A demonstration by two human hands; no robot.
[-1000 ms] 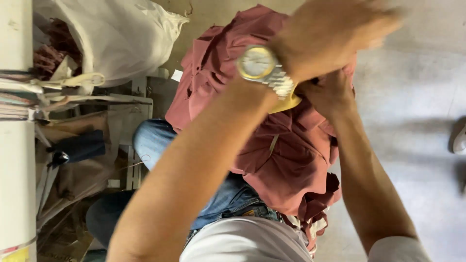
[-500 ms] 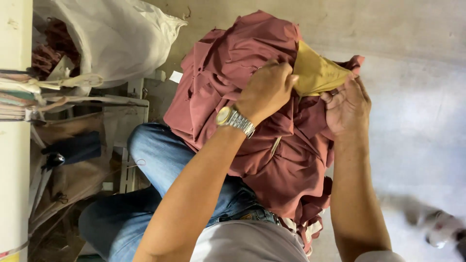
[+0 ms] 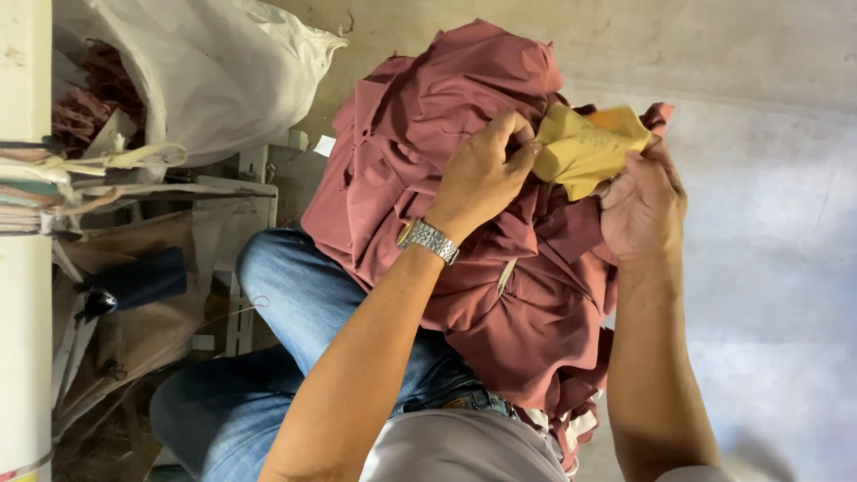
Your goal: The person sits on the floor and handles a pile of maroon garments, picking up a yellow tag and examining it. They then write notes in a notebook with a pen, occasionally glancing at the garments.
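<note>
A maroon garment lies bunched over my lap and my jeans-clad leg. A piece of yellow cloth sits against its upper edge. My left hand, with a metal watch on the wrist, pinches the left side of the yellow cloth along with a fold of the maroon fabric. My right hand grips the right side of the yellow cloth and the maroon fabric under it. The two hands are a short way apart, with the yellow piece crumpled between them.
A large white sack stands at the upper left. Stacked cloth and a white frame are beside it. A dark blue object and brown material lie at the lower left. Grey concrete floor fills the right.
My left arm has dropped from close to the camera, and its hand now grips the yellow cloth. The yellow piece has gone from spread flat to crumpled between both hands.
</note>
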